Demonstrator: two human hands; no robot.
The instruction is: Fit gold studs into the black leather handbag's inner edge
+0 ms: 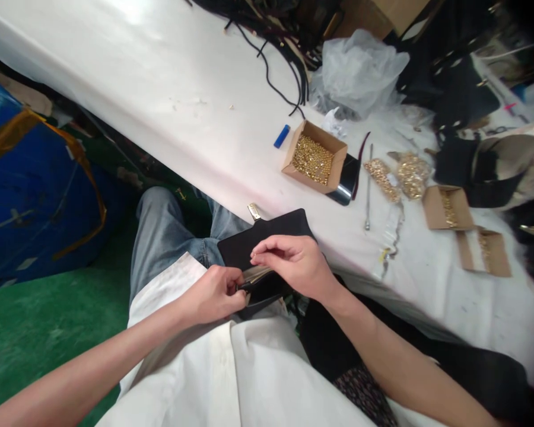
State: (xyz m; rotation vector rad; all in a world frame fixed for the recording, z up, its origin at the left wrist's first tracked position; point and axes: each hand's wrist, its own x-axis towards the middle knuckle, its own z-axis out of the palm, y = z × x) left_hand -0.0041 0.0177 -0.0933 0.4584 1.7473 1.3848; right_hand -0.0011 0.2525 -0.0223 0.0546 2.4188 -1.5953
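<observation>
A black leather bag (pixel 260 261) lies on my lap, its pale lined opening showing between my hands. A metal clasp (pixel 254 212) sticks out at its far end. My left hand (pixel 216 293) grips the bag's opening edge. My right hand (pixel 291 264) rests over the black flap, its thumb and fingertips pinched on a small gold part (pixel 253 255) that is mostly hidden. Behind the bag, on the white-covered table edge (pixel 267 204), a cardboard tray of gold studs (pixel 314 159) is the nearest container.
A blue lighter (pixel 282 136), a metal awl (pixel 368 187), and loose gold parts (pixel 412 175) lie on the table, with several cardboard trays. Black cords (pixel 285 47), a plastic bag (pixel 360 71), and black bags (pixel 480 172) lie beyond. A blue bin (pixel 35 184) stands left of my legs.
</observation>
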